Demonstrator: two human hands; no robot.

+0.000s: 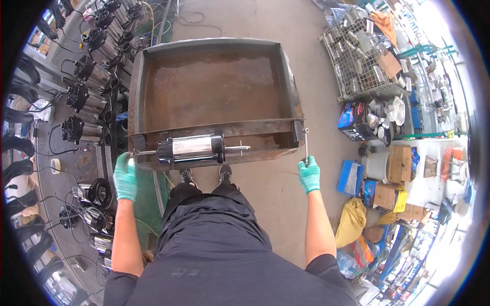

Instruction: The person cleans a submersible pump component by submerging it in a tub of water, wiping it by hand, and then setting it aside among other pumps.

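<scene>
A motor with a shiny steel cylindrical body (191, 147) and black end caps lies across the near side of a rusty metal tank (135, 97). From its right end sticks out a thin shaft (238, 148); another rod (147, 152) reaches left toward the tank's corner. My left hand (125, 178), in a green glove, is closed at that near left corner, and what its fingers hold is hidden. Beside the tank's right end, my right hand (309, 176), gloved alike, grips the lower end of a slim metal rod with a rounded head (306, 143), which points away from me.
Left of me a long bench (66, 171) carries rows of motors (94, 99) with black cables. To the right stand a wire mesh cage (357, 61) of metal parts, a blue bin (350, 177), cardboard boxes (399, 163) and a yellowish sack (351, 223).
</scene>
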